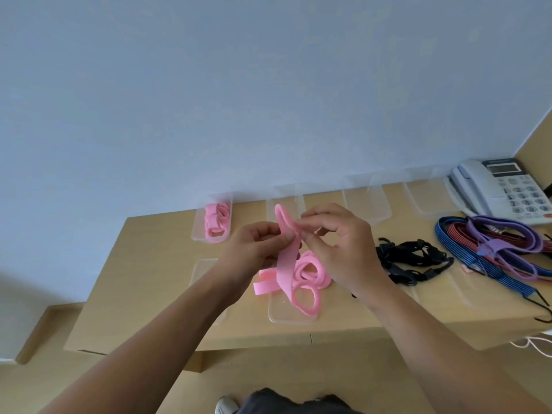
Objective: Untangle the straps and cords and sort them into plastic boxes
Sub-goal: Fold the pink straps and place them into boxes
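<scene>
1. Head camera is showing the left hand (254, 243) and right hand (340, 252) pinching a pink strap (287, 264) with curled fingers.
2. It is hanging above the table (149, 264), over a pink pile (316, 282).

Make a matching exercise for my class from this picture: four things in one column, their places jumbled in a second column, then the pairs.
Things
1. pink strap
2. black cords
3. telephone
4. box with pink straps

Places
A. far right corner of the table
B. pinched between the left hand and the right hand
C. loose on the table, just right of the hands
D. at the table's back edge, left of the hands

Pairs: 1-B, 2-C, 3-A, 4-D
</scene>
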